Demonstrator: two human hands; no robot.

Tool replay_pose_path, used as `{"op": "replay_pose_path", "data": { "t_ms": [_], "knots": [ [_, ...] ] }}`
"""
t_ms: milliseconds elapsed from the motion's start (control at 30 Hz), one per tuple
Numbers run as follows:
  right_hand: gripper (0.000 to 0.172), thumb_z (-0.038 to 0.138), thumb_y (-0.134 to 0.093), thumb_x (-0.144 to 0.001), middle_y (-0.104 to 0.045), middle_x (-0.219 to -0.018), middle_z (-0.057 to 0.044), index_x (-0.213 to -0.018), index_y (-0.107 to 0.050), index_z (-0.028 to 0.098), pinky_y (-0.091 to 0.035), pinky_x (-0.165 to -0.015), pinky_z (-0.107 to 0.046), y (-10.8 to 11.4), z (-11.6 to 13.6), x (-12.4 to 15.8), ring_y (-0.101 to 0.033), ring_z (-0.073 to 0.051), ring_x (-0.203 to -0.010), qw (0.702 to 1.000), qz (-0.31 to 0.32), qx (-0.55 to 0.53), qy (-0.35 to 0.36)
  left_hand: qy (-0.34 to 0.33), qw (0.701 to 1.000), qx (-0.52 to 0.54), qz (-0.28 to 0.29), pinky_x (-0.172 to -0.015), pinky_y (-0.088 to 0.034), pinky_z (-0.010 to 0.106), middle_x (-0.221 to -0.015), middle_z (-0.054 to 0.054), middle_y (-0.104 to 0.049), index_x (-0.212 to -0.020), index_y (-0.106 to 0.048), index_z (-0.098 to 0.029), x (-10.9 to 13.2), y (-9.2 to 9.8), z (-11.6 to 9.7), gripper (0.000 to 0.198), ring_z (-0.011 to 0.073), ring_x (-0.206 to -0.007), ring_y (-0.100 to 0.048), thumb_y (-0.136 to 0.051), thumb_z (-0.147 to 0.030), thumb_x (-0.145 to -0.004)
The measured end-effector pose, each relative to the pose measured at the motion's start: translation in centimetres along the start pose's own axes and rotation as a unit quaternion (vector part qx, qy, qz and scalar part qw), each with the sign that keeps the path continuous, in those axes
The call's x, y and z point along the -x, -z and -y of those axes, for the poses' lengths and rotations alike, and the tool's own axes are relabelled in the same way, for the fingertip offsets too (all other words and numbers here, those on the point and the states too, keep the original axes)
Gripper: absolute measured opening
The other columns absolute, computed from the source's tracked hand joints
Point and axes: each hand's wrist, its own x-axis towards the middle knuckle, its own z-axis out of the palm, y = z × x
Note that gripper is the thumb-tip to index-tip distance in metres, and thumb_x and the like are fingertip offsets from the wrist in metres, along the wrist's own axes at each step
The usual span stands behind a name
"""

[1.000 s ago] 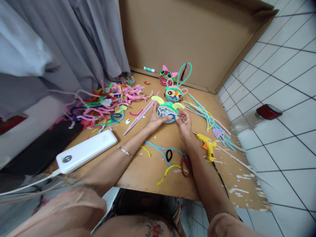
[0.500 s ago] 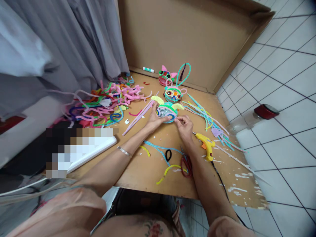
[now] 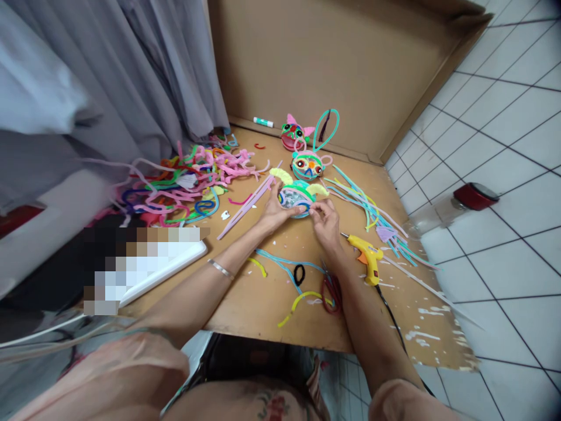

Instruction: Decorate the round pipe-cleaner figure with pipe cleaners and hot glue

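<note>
My left hand grips a pipe-cleaner animal head by its left side, the thumb lying across its lower front. The head is round, with a green top band, two pale yellow ears and blue loops low on its face. At its lower right, my right hand has thumb and index finger pinched against the blue part; whether a small piece sits between them cannot be made out. Just behind stands a second animal head with pink loop ears, and farther back a third head with pink pointed ears.
A yellow glue gun lies right of my right forearm. Red-handled scissors lie partly under that forearm. Loose pipe cleaners heap at the left; more strands lie right. A glue stick rests by the cardboard wall.
My right hand has shifted very slightly up and left against the head. My left hand keeps its hold, and the things on the table stay put.
</note>
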Motion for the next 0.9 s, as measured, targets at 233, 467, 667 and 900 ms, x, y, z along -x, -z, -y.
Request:
{"op": "replay_pose_path", "data": {
  "t_ms": [233, 467, 667, 900],
  "knots": [
    [0.017, 0.038, -0.060, -0.083, -0.052, -0.091, -0.004, -0.081, -0.070, 0.025, -0.047, -0.089, -0.039, 0.2, -0.5, -0.3, -0.056, -0.023, -0.092, 1.000, 0.006, -0.011, 0.002, -0.003, 1.000, -0.006, 0.002, -0.119, -0.024, 0.044, -0.149, 0.014, -0.043, -0.147, -0.036, -0.021, 0.0, 0.0, 0.0, 0.116, 0.0339, -0.140, -0.037, -0.090, -0.041, -0.046],
    [0.022, 0.046, -0.063, -0.081, -0.051, -0.090, -0.004, -0.080, -0.070, 0.025, -0.047, -0.091, -0.040, 0.2, -0.8, -0.5, -0.054, -0.023, -0.094, 0.999, 0.009, -0.043, 0.001, -0.002, 1.000, -0.008, 0.003, -0.119, -0.025, 0.044, -0.149, 0.015, -0.043, -0.147, -0.036, -0.020, -0.2, 0.0, 0.2, 0.117, 0.0347, -0.140, -0.037, -0.090, -0.040, -0.045],
    [0.016, 0.039, -0.065, -0.079, -0.055, -0.086, -0.003, -0.077, -0.065, 0.023, -0.049, -0.082, -0.035, -0.1, -0.2, -0.3, -0.054, -0.019, -0.083, 0.998, -0.026, -0.048, -0.027, -0.005, 1.000, -0.013, -0.001, -0.118, -0.026, 0.045, -0.149, 0.013, -0.044, -0.146, -0.038, -0.022, -0.1, -0.1, 0.1, 0.114, 0.0342, -0.140, -0.037, -0.089, -0.041, -0.046],
    [0.013, 0.033, -0.060, -0.083, -0.059, -0.088, -0.004, -0.091, -0.069, 0.027, -0.049, -0.083, -0.039, 0.1, 1.0, 0.4, -0.057, -0.022, -0.085, 1.000, -0.029, -0.003, 0.011, 0.003, 1.000, -0.017, -0.006, -0.118, -0.027, 0.045, -0.149, 0.013, -0.043, -0.146, -0.037, -0.021, -0.1, -0.1, 0.2, 0.115, 0.0340, -0.138, -0.039, -0.089, -0.043, -0.046]
  ]
}}
